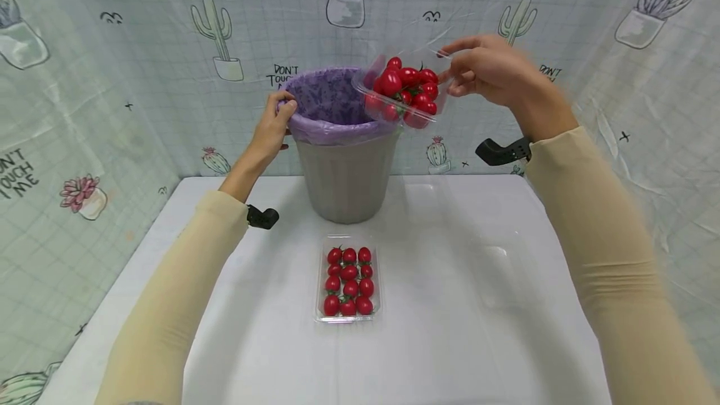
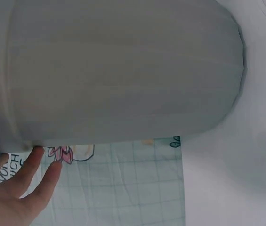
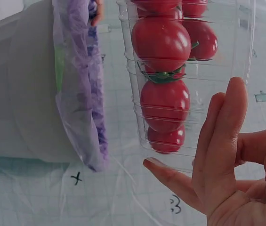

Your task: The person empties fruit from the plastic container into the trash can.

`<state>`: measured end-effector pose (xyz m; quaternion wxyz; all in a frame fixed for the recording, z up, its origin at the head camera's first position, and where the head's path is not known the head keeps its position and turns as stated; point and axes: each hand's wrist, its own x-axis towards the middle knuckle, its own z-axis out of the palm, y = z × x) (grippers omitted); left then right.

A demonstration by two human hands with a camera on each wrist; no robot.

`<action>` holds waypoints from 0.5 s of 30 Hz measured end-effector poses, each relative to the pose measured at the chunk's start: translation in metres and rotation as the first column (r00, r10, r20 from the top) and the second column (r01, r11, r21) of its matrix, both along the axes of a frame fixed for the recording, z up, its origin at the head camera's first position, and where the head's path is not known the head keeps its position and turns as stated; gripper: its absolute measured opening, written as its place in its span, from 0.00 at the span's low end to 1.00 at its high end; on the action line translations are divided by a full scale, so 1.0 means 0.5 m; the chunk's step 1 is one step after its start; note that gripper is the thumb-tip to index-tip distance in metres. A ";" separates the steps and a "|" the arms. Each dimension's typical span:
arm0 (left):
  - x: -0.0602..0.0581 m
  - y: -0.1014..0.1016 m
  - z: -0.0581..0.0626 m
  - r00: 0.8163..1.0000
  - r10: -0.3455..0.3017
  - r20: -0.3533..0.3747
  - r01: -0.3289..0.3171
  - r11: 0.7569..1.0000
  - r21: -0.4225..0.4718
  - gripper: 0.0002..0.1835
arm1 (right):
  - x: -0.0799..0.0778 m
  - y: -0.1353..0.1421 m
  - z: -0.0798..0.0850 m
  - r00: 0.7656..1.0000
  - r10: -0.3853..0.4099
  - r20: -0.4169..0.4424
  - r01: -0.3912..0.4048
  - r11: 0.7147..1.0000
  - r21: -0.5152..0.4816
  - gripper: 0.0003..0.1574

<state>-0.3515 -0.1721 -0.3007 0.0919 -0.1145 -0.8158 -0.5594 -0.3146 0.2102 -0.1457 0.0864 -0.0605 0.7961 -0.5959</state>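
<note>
**Tomatoes tipped at the bin's rim**

The right hand [image 1: 495, 74] pinches a clear plastic punnet of red cherry tomatoes [image 1: 406, 91], tilted over the grey plastic bin with purple liner [image 1: 344, 142]; nothing appears spilled yet. The left hand [image 1: 275, 120] grips the rim. A second full punnet [image 1: 349, 280] waits on the white counter [image 1: 478, 305].

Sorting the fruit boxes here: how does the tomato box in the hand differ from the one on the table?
The held tomato box is tilted over the bin, gripped by the right hand; the table tomato box lies flat, untouched. Held tomatoes are heaped; the table's sit in rows. Both are clear plastic with red tomatoes.
</note>
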 end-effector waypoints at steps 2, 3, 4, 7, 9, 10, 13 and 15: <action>-0.001 0.000 -0.001 1.000 0.000 -0.001 0.000 1.000 -0.001 0.31 | -0.011 -0.011 -0.001 1.000 -0.002 0.008 0.002 1.000 -0.021 0.34; -0.001 0.000 -0.002 1.000 0.000 -0.001 0.000 1.000 -0.001 0.31 | -0.016 -0.017 -0.001 1.000 -0.008 0.014 0.009 0.999 -0.037 0.33; -0.001 0.000 -0.002 1.000 0.000 -0.002 0.000 1.000 -0.001 0.32 | -0.021 -0.022 -0.001 1.000 -0.015 0.020 0.016 0.999 -0.050 0.32; -0.001 0.000 -0.003 1.000 -0.004 -0.011 0.004 1.000 -0.011 0.34 | -0.036 -0.038 -0.001 0.998 -0.040 0.040 0.044 0.995 -0.093 0.28; -0.001 -0.001 -0.002 1.000 -0.004 -0.015 0.004 1.000 -0.011 0.34 | -0.047 -0.051 0.000 0.996 -0.063 0.069 0.072 0.988 -0.140 0.25; 0.000 -0.001 -0.002 1.000 -0.004 -0.016 0.004 1.000 -0.011 0.34 | -0.053 -0.056 0.000 0.994 -0.072 0.084 0.085 0.983 -0.162 0.23; 0.001 -0.001 -0.001 1.000 -0.002 -0.013 0.002 1.000 -0.006 0.33 | -0.073 -0.072 -0.003 0.984 -0.094 0.150 0.129 0.961 -0.244 0.20; 0.003 0.000 0.000 1.000 -0.003 -0.009 0.002 1.000 -0.010 0.32 | -0.084 -0.081 -0.009 0.977 -0.103 0.188 0.156 0.943 -0.295 0.17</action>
